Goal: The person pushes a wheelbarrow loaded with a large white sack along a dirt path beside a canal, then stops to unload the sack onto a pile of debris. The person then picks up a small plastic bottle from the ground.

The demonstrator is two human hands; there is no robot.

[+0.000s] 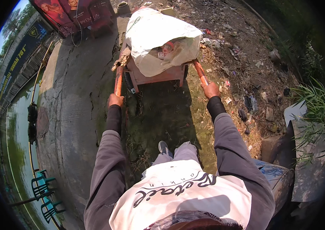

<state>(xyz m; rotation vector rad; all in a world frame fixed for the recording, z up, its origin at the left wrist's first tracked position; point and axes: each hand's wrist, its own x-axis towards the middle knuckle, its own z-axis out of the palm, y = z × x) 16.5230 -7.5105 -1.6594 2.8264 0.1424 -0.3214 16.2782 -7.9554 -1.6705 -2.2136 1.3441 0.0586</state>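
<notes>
Both my arms reach forward to the two orange handles of a cart. My left hand (115,100) is wrapped round the end of the left handle (119,81). Round the right handle (200,73) my right hand (211,90) is closed in the same way. Between the handles and beyond them stands the cart (153,79), its reddish frame partly covered. A large white sack (158,36) lies on top, its mouth toward me, with some red and pale items (166,50) showing inside. A ragged brown piece (121,61) sits by the left handle.
Cracked concrete (74,103) runs along the left, beside green water (20,142) and teal chairs (42,186). Litter (243,57) is scattered over the dirt at right. A blue drum (275,174) and a grey sheet (310,161) stand close on my right. Dark red panels (74,17) are ahead left.
</notes>
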